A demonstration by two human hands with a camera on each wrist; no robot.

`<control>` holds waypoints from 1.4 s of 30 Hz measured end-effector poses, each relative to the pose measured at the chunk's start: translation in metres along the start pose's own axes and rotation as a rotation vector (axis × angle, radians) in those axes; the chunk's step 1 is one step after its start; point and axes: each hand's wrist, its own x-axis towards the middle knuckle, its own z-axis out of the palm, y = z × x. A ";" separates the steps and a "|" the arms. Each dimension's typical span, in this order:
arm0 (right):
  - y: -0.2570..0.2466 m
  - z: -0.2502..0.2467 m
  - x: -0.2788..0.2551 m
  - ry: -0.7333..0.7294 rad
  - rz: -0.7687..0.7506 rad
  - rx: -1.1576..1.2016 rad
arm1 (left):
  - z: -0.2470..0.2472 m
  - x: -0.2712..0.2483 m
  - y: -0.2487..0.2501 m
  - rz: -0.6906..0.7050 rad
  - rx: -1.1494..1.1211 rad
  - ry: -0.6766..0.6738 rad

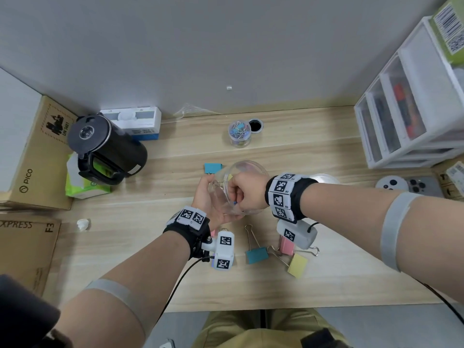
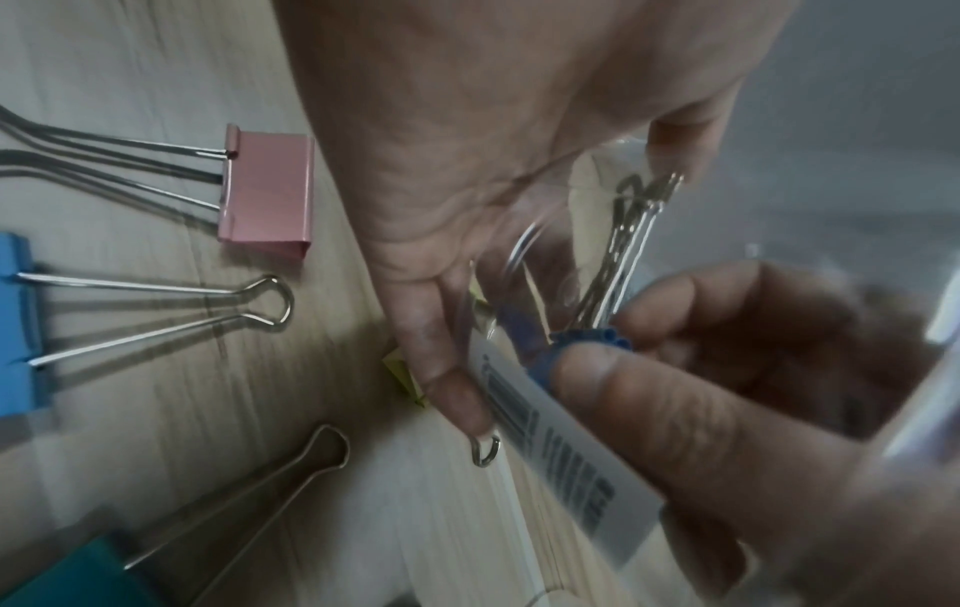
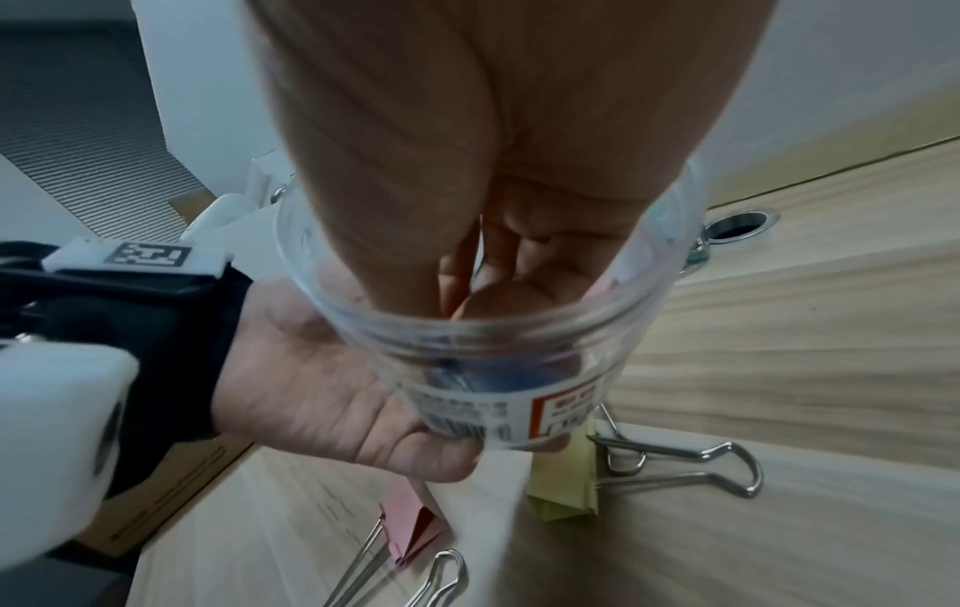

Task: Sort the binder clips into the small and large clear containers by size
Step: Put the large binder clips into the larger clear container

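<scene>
My left hand (image 1: 212, 189) grips the large clear container (image 1: 251, 165), tilted with its mouth toward my right arm, just above the wooden desk. My right hand (image 1: 237, 200) is inside the container (image 3: 493, 328), pinching a blue binder clip (image 2: 587, 336) between thumb and fingers. The small clear container (image 1: 239, 134) stands at the back, holding several small coloured clips. Large clips lie on the desk: a teal clip (image 1: 256, 254), a pink clip (image 1: 286, 244), a yellow clip (image 1: 297, 266) and a blue clip (image 1: 213, 168) behind the container.
A black kettle (image 1: 108, 149) and cardboard boxes (image 1: 32, 156) crowd the left side. A white drawer unit (image 1: 411, 116) stands at the right, with phones (image 1: 424, 187) in front of it. A cable hole (image 1: 255, 126) sits beside the small container.
</scene>
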 end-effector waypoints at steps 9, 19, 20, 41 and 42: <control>-0.011 0.009 0.007 0.051 0.113 0.002 | -0.006 0.003 0.002 0.006 0.015 0.016; -0.013 -0.006 0.001 0.124 0.066 0.439 | -0.020 -0.001 0.004 -0.005 -0.028 0.007; -0.013 -0.012 -0.001 0.206 0.039 0.475 | -0.022 -0.002 0.005 -0.004 -0.037 0.027; 0.044 0.061 0.050 0.070 0.090 -0.503 | -0.085 -0.030 0.010 -0.011 -0.207 0.113; 0.043 0.061 0.050 0.087 0.101 -0.496 | -0.085 -0.029 0.010 -0.012 -0.209 0.115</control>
